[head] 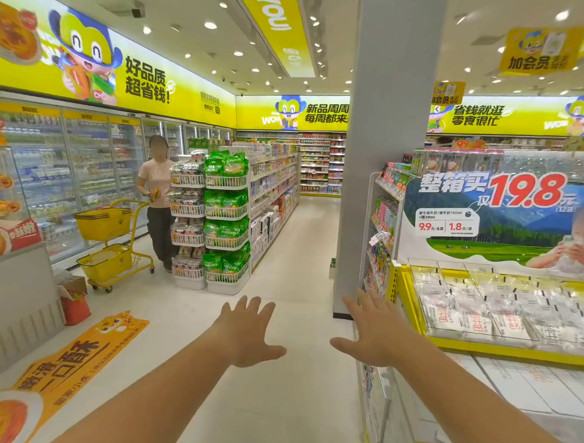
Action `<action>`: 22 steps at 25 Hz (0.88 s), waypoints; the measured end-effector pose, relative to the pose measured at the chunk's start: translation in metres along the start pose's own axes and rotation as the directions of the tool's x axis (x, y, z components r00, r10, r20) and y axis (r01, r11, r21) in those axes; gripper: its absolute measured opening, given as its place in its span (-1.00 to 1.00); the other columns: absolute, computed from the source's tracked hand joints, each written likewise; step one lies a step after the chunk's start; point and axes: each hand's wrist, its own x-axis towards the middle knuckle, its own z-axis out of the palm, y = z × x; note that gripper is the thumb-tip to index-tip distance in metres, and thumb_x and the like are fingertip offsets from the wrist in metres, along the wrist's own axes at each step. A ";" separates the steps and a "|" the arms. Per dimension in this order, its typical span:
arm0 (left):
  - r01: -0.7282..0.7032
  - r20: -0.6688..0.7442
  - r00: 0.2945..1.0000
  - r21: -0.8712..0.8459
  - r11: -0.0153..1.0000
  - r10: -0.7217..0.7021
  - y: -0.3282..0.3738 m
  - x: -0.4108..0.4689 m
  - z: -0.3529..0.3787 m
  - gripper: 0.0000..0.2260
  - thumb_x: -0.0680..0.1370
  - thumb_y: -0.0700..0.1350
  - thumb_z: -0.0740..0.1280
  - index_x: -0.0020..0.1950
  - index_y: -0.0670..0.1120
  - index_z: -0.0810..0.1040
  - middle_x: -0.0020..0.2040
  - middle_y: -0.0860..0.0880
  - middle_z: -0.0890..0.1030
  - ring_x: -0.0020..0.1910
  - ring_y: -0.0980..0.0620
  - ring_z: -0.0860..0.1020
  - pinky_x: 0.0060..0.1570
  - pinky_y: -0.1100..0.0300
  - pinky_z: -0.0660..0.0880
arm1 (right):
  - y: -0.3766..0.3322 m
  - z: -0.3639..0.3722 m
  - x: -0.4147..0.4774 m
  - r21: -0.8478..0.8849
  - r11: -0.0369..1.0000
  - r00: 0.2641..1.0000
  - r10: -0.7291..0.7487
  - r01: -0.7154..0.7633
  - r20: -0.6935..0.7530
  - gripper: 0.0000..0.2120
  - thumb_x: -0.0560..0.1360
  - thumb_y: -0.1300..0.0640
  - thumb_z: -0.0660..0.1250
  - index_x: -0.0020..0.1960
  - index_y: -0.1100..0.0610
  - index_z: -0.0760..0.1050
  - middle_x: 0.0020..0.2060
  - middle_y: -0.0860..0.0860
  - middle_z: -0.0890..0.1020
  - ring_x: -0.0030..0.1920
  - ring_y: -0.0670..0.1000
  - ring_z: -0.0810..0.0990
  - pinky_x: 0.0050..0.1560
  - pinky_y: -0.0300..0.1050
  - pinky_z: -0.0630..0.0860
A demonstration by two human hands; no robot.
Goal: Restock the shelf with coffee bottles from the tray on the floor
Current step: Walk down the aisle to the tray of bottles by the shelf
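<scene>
My left hand (250,333) and my right hand (374,332) are both stretched out in front of me over the pale shop floor, palms down, fingers spread, holding nothing. A small tray with dark bottles (332,266) shows on the floor just behind the grey pillar (384,151), far ahead of my hands; it is too small to tell what the bottles are. A shelf unit (382,225) with drinks stands to the right of the pillar, seen edge-on.
A yellow display bin (413,313) with white packets juts out at my right. A white rack of green snack bags (227,225) stands mid-aisle. A person stands by a yellow basket trolley (112,243) at the left, near glass fridges (68,178).
</scene>
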 end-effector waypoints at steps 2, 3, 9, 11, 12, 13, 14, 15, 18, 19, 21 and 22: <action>0.011 -0.021 1.000 -0.022 1.000 -0.011 -0.020 0.031 0.006 -0.14 0.49 0.43 0.10 0.61 0.00 -0.13 0.62 -0.09 -0.10 0.59 -0.16 -0.08 0.50 -0.19 0.00 | -0.003 0.009 0.036 -0.001 1.000 1.000 0.001 -0.001 -0.011 -0.10 0.46 -0.46 0.00 0.60 0.01 -0.20 0.60 0.10 -0.15 0.58 0.17 -0.22 0.55 0.20 -0.12; 0.011 -0.035 0.999 -0.008 1.000 -0.012 -0.032 0.049 0.009 -0.14 0.49 0.43 0.09 0.60 0.01 -0.16 0.62 -0.08 -0.13 0.59 -0.16 -0.10 0.51 -0.19 -0.02 | -0.003 0.011 0.057 -0.015 1.000 1.000 0.006 -0.006 -0.019 -0.10 0.46 -0.46 0.00 0.60 0.01 -0.20 0.60 0.10 -0.16 0.58 0.17 -0.23 0.55 0.21 -0.14; -0.033 -0.075 0.996 0.046 0.998 0.037 -0.109 0.197 0.007 -0.12 0.49 0.44 0.07 0.60 0.01 -0.24 0.61 -0.10 -0.24 0.58 -0.18 -0.20 0.50 -0.24 -0.10 | -0.008 0.017 0.210 -0.018 0.999 0.996 0.046 -0.048 -0.071 -0.13 0.49 -0.44 -0.02 0.60 -0.01 -0.26 0.60 0.09 -0.18 0.58 0.16 -0.24 0.55 0.19 -0.14; -0.036 -0.092 0.995 0.069 0.997 0.042 -0.130 0.243 0.006 -0.13 0.49 0.44 0.04 0.59 0.01 -0.26 0.60 -0.09 -0.26 0.57 -0.19 -0.22 0.50 -0.26 -0.13 | -0.007 0.020 0.253 0.001 0.999 0.995 0.055 -0.055 -0.083 -0.14 0.50 -0.43 -0.02 0.59 -0.02 -0.27 0.60 0.09 -0.18 0.58 0.16 -0.23 0.56 0.18 -0.15; -0.041 -0.096 0.994 0.087 0.995 0.050 -0.138 0.266 0.007 -0.13 0.49 0.45 0.03 0.59 0.01 -0.27 0.60 -0.10 -0.27 0.57 -0.19 -0.22 0.49 -0.26 -0.14 | -0.006 0.023 0.277 0.007 0.998 0.995 0.057 -0.056 -0.083 -0.14 0.50 -0.42 -0.02 0.59 -0.02 -0.27 0.60 0.09 -0.19 0.58 0.16 -0.23 0.56 0.19 -0.15; -0.044 -0.103 0.993 0.095 0.994 0.054 -0.145 0.290 0.010 -0.13 0.49 0.45 0.01 0.59 0.01 -0.28 0.60 -0.10 -0.27 0.57 -0.20 -0.22 0.49 -0.27 -0.14 | -0.003 0.028 0.300 0.013 0.998 0.994 0.061 -0.060 -0.086 -0.14 0.51 -0.42 -0.02 0.59 -0.02 -0.28 0.60 0.09 -0.20 0.58 0.16 -0.24 0.56 0.20 -0.16; -0.043 -0.112 0.992 0.097 0.994 0.054 -0.153 0.314 0.014 -0.13 0.49 0.45 0.01 0.59 0.01 -0.28 0.60 -0.10 -0.28 0.57 -0.20 -0.22 0.49 -0.27 -0.15 | 0.001 0.033 0.326 0.015 0.998 0.994 0.064 -0.062 -0.091 -0.15 0.51 -0.42 -0.03 0.59 -0.02 -0.29 0.60 0.09 -0.21 0.58 0.16 -0.24 0.55 0.20 -0.16; -0.044 -0.124 0.991 0.099 0.994 0.056 -0.160 0.339 0.017 -0.13 0.49 0.45 0.00 0.59 0.01 -0.28 0.60 -0.11 -0.28 0.57 -0.20 -0.22 0.48 -0.28 -0.15 | 0.006 0.039 0.353 0.020 0.998 0.993 0.063 -0.061 -0.103 -0.15 0.51 -0.42 -0.03 0.59 -0.01 -0.29 0.60 0.09 -0.21 0.58 0.16 -0.25 0.55 0.20 -0.17; -0.045 -0.107 0.993 0.102 0.994 0.056 -0.174 0.413 0.028 -0.14 0.51 0.43 0.02 0.59 0.00 -0.27 0.59 -0.11 -0.28 0.57 -0.20 -0.23 0.48 -0.26 -0.15 | 0.026 0.058 0.433 0.023 0.998 0.993 0.056 -0.054 -0.108 -0.15 0.51 -0.42 -0.04 0.59 -0.01 -0.29 0.60 0.10 -0.20 0.58 0.15 -0.24 0.56 0.18 -0.16; -0.044 -0.100 0.994 0.093 0.995 0.054 -0.178 0.436 0.032 -0.15 0.51 0.43 0.03 0.59 0.00 -0.27 0.59 -0.11 -0.29 0.57 -0.19 -0.24 0.48 -0.24 -0.14 | 0.034 0.065 0.458 0.028 0.998 0.992 0.051 -0.048 -0.115 -0.15 0.51 -0.42 -0.05 0.59 -0.01 -0.28 0.60 0.10 -0.19 0.58 0.15 -0.24 0.56 0.18 -0.14; -0.031 -0.089 0.995 0.081 0.996 0.038 -0.188 0.494 0.038 -0.15 0.51 0.43 0.03 0.59 0.00 -0.27 0.59 -0.11 -0.29 0.57 -0.19 -0.24 0.50 -0.23 -0.13 | 0.051 0.079 0.517 0.041 0.998 0.991 0.048 -0.043 -0.125 -0.14 0.47 -0.46 -0.14 0.59 -0.02 -0.28 0.60 0.10 -0.18 0.58 0.16 -0.23 0.56 0.19 -0.11; -0.020 -0.088 0.996 0.079 0.997 0.027 -0.193 0.527 0.038 -0.14 0.51 0.43 0.03 0.59 0.00 -0.26 0.59 -0.11 -0.29 0.57 -0.19 -0.23 0.51 -0.23 -0.12 | 0.061 0.084 0.551 0.046 0.998 0.991 0.042 -0.037 -0.126 -0.10 0.43 -0.49 -0.20 0.59 -0.02 -0.28 0.60 0.11 -0.17 0.58 0.17 -0.23 0.55 0.19 -0.11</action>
